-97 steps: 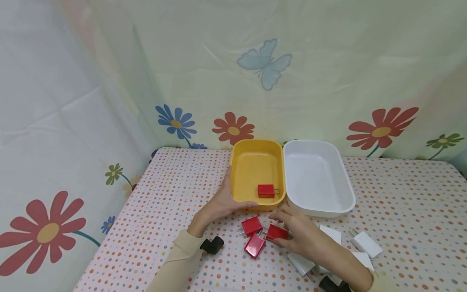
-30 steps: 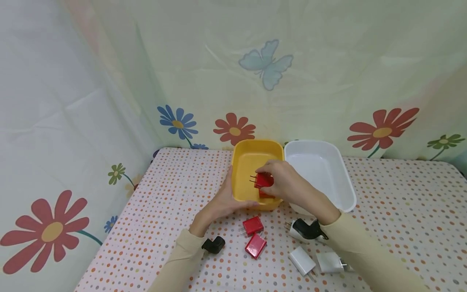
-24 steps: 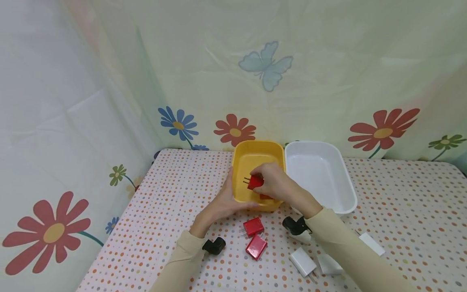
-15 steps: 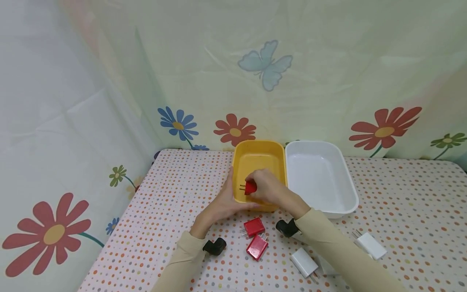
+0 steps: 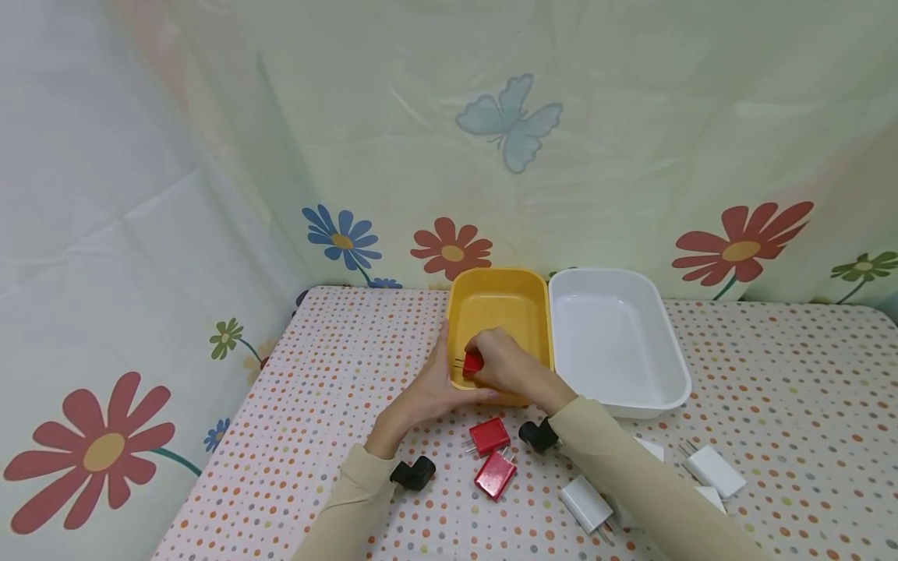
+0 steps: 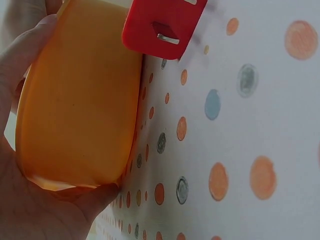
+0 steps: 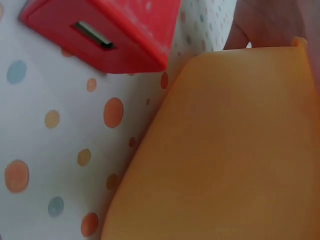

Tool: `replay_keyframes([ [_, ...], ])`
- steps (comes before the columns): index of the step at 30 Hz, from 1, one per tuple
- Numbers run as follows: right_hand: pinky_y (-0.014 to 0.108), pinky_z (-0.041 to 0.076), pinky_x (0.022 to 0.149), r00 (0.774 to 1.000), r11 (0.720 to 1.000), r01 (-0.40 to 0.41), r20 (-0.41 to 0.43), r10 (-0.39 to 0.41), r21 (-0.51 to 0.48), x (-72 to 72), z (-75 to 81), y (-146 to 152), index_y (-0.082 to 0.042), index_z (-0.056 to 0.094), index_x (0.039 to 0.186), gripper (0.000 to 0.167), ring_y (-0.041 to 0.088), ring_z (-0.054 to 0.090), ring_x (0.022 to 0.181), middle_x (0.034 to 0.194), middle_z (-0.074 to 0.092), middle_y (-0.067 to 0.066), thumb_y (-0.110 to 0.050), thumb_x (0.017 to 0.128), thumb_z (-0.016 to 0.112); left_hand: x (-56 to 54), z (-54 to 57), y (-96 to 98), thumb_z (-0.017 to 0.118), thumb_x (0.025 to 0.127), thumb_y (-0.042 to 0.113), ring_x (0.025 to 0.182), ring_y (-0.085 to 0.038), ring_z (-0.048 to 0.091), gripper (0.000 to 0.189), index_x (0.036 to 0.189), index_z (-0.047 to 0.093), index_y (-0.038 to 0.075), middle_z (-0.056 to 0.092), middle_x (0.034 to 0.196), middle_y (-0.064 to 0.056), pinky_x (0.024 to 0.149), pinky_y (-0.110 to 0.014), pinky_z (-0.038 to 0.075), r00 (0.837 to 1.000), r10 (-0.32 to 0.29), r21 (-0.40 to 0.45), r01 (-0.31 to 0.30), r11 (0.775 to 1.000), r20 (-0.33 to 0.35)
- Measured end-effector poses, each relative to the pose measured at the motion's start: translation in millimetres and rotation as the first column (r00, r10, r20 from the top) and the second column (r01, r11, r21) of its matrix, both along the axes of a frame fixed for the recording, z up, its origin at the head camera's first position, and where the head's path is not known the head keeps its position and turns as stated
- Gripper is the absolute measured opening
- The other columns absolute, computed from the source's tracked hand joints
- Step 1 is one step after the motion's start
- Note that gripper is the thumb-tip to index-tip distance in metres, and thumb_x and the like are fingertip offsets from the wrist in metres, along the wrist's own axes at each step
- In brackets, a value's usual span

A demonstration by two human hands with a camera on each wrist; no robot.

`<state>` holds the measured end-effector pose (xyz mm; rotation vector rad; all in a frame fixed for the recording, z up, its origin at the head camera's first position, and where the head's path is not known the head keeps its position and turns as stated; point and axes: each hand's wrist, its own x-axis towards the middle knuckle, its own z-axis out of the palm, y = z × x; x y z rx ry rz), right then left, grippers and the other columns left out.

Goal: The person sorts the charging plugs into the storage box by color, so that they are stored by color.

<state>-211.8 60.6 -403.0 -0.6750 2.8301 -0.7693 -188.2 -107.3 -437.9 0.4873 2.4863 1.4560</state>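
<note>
Inside the yellow container (image 5: 500,308), low near its front left, my right hand (image 5: 503,360) pinches a red charger (image 5: 473,364), prongs pointing left. My left hand (image 5: 424,383) grips the container's front left corner, thumb along the front wall. In the left wrist view that hand (image 6: 30,200) wraps the container's wall (image 6: 80,100). Two more red chargers lie in front of the container, one (image 5: 489,435) behind the other (image 5: 495,474). The right wrist view shows the container's outer wall (image 7: 225,140) and a red charger's end with a USB slot (image 7: 92,35). My right fingertips are mostly hidden.
A white container (image 5: 617,343) stands against the yellow one's right side. Several white chargers, such as one near the front (image 5: 586,504) and one further right (image 5: 713,470), lie on the dotted tablecloth (image 5: 351,343), partly under my right sleeve. A floral curtain (image 5: 617,156) hangs behind.
My right hand picked up a red charger from the table, carried it into the yellow container, then moved it left and lower there. My left hand has kept its grip on the container's corner.
</note>
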Motion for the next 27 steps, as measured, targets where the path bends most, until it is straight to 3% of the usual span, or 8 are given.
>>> replay_keyframes([
  [12,0.036,0.059,0.088,0.999,0.999,0.035,0.040,-0.034,-0.020,-2.1,-4.1,-4.5,0.005,0.073,0.121,0.039,0.026,0.062,0.091,0.105,0.073,0.014,-0.003,0.086,0.086,0.4,-0.8,0.0,0.089,0.082,0.045,0.149,-0.025,0.033,0.135,0.167,-0.013,0.022,0.015,0.172,-0.006,0.123,-0.047,0.031,1.000,0.006,-0.021,-0.006,1.000,0.022],
  [27,0.033,0.056,0.081,0.999,0.999,-0.022,-0.037,0.021,-0.030,-4.9,-8.6,-3.7,0.006,0.073,0.115,0.032,0.022,0.059,0.084,0.093,0.069,0.009,-0.001,0.087,0.084,0.7,-0.1,-0.8,0.089,0.082,0.046,0.150,-0.026,0.032,0.136,0.167,-0.013,0.018,0.013,0.173,-0.009,0.124,-0.048,0.029,1.000,-0.004,-0.016,0.004,1.000,0.009],
])
